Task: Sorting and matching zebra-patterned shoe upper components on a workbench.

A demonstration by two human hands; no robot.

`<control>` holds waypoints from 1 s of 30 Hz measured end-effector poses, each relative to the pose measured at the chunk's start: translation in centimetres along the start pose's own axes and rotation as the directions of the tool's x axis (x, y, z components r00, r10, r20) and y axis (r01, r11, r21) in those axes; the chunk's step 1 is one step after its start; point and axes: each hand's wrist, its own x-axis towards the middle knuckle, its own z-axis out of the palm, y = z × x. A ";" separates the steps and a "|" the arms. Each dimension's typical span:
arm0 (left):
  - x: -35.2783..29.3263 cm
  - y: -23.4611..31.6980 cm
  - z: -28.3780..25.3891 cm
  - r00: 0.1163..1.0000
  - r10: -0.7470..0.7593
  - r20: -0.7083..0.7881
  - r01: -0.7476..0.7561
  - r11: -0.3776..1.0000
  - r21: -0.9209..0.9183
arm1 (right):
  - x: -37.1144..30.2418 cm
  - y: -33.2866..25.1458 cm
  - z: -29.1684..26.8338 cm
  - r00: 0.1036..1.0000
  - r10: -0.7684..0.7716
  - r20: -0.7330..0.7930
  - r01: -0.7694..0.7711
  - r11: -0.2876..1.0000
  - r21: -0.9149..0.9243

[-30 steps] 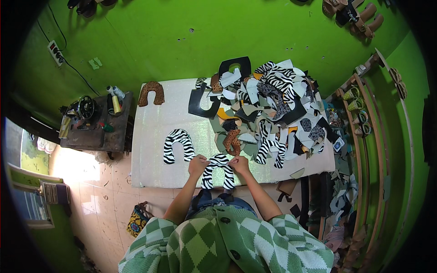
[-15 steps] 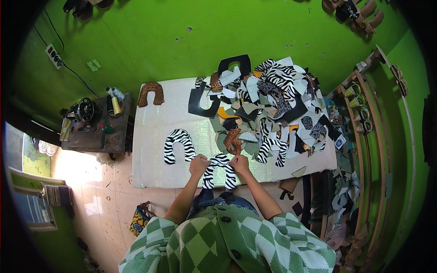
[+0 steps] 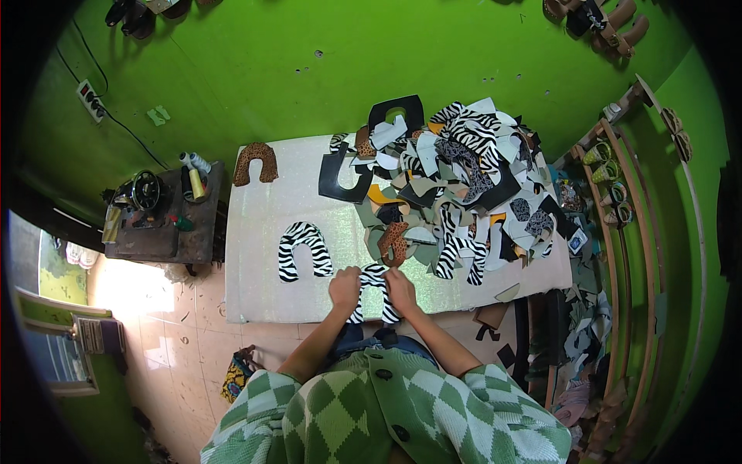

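Between my hands is a zebra-striped, horseshoe-shaped cutout point(image 3: 374, 280), held over the table's front edge with its two legs toward me. My left hand point(image 3: 345, 288) is closed on its left side and my right hand point(image 3: 400, 291) grips its right side; the fingers hide part of each edge. A second zebra-striped cutout point(image 3: 303, 246) of the same shape lies flat just beyond my left hand. Past my right hand, a brown leopard-print piece point(image 3: 393, 243) rests at the near edge of the scrap pile.
A heap of mixed scraps point(image 3: 471, 170) covers the right of the pale table point(image 3: 255, 224). One leopard-print cutout point(image 3: 255, 164) lies at the far left corner. Left of the table stands a sewing machine point(image 3: 145, 189); a wooden rack point(image 3: 618, 255) with sandals is at right.
Both hands have drawn closer together and wrapped more around the striped cutout's sides, so it looks narrower between them. The other pieces stay where they were.
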 end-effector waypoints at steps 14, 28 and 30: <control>-4.1 -1.6 1.0 0.900 0.425 0.101 -0.435 0.854 0.284 | -2.5 -2.7 1.3 0.978 -0.120 0.170 0.186 0.873 -0.451; -4.6 -1.6 1.0 0.899 0.402 0.173 -0.438 0.818 0.373 | -2.7 -2.9 1.0 0.970 -0.124 0.209 0.217 0.828 -0.517; -4.7 -1.8 1.2 0.901 0.399 0.168 -0.433 0.819 0.376 | -2.5 -3.7 0.3 0.974 0.051 0.222 0.054 0.896 -0.442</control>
